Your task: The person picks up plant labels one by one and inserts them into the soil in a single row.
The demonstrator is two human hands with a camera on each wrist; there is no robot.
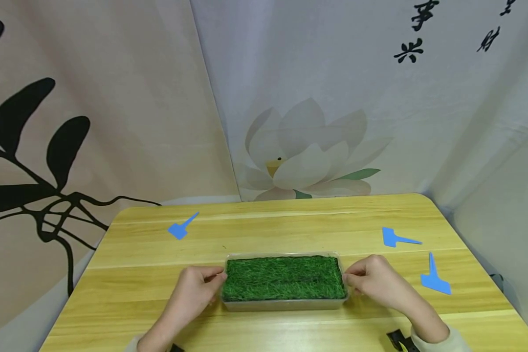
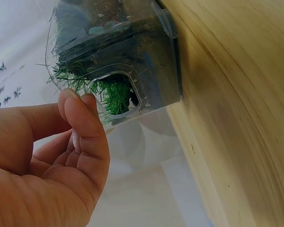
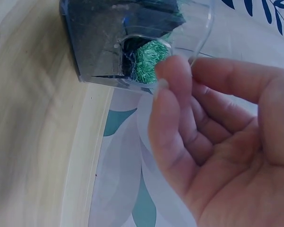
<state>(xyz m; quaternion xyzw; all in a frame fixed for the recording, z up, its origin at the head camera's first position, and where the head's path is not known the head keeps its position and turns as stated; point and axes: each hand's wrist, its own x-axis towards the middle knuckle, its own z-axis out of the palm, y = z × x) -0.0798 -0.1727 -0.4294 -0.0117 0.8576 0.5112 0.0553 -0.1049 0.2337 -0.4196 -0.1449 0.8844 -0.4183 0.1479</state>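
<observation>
A clear plastic box (image 1: 283,305) stands on the table, with a strip of artificial grass (image 1: 283,278) lying across its top. My left hand (image 1: 195,288) is at the box's left end, thumb and forefinger pinching the rim. At the opposite end my right hand (image 1: 376,281) pinches the rim likewise. Both wrist views show a rounded opening in the end wall, with green grass (image 2: 116,94) visible through it on the left and grass (image 3: 150,61) on the right. Dark material shows through the box's walls; its kind is hard to make out.
Three blue T-shaped plant labels lie on the wooden table (image 1: 136,274): one label (image 1: 180,229) at the back left, another label (image 1: 391,238) at the right, and a third label (image 1: 434,281) near my right hand. A printed curtain (image 1: 312,73) hangs behind.
</observation>
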